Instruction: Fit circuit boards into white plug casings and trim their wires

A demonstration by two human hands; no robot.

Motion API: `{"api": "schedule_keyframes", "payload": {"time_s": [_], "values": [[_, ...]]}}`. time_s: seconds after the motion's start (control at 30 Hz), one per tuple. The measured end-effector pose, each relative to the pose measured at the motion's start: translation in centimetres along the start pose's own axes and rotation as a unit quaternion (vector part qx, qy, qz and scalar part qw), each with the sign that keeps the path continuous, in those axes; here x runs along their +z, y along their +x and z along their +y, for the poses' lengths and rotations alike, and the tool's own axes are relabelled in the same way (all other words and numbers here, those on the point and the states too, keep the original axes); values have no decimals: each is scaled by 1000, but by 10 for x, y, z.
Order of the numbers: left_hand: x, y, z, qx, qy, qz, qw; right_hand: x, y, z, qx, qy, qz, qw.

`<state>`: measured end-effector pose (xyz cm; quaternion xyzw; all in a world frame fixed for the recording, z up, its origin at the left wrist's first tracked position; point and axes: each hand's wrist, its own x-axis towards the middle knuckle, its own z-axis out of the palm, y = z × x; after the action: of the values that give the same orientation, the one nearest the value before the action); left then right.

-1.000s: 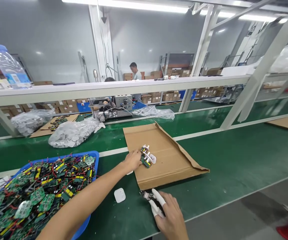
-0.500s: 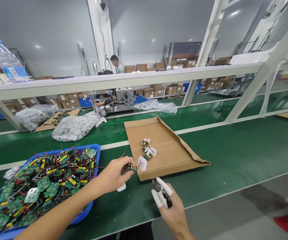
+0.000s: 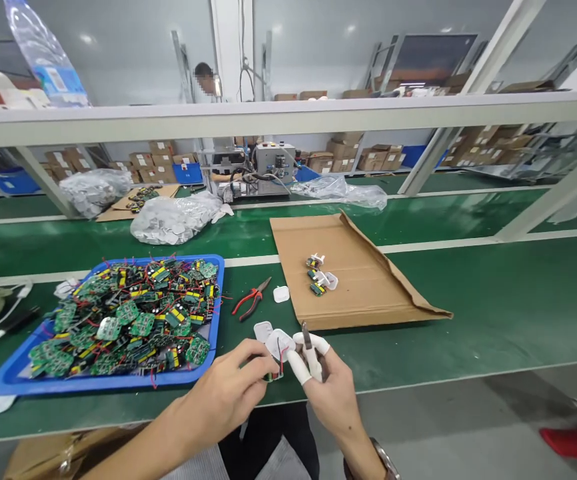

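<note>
My left hand (image 3: 241, 383) is closed on a small circuit board (image 3: 274, 376), mostly covered by the fingers. Its red and black wires run to a white square cover (image 3: 279, 341) between my hands. My right hand (image 3: 325, 380), with white finger cots on thumb and index finger, grips a small hand tool (image 3: 309, 343) with a dark tip; its exact kind is unclear. The right fingertips are at the cover's edge. Another white cover (image 3: 263, 331) is just left of it. Red-handled pliers (image 3: 252, 299) and a loose white cover (image 3: 281, 294) lie beyond my hands.
A blue tray (image 3: 221, 287) heaped with circuit boards stands at left. On the right, a cardboard sheet (image 3: 368, 280) with a raised edge carries several wired boards and white covers. Plastic bags (image 3: 178, 219) lie farther back, below a white shelf beam (image 3: 288, 123). A person works beyond.
My left hand has brought the board and its wired cover toward me, close to my right hand. The camera view has shifted, and the pliers now show fully.
</note>
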<state>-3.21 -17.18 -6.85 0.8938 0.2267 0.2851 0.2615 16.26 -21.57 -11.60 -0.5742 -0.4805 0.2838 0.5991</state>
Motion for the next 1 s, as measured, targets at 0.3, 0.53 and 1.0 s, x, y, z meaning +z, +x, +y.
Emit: {"api": "schedule_keyframes", "payload": {"time_s": [0.3, 0.53, 1.0], "values": [[23, -16, -16, -244, -416, 119, 868, 27, -7, -11, -246, -135, 8, 960], [4, -25, -25, -247, -285, 88, 922, 46, -6, -14, -364, -160, -26, 917], [-10, -35, -22, -218, -237, 63, 945, 53, -10, -18, -126, -56, -127, 982]]}}
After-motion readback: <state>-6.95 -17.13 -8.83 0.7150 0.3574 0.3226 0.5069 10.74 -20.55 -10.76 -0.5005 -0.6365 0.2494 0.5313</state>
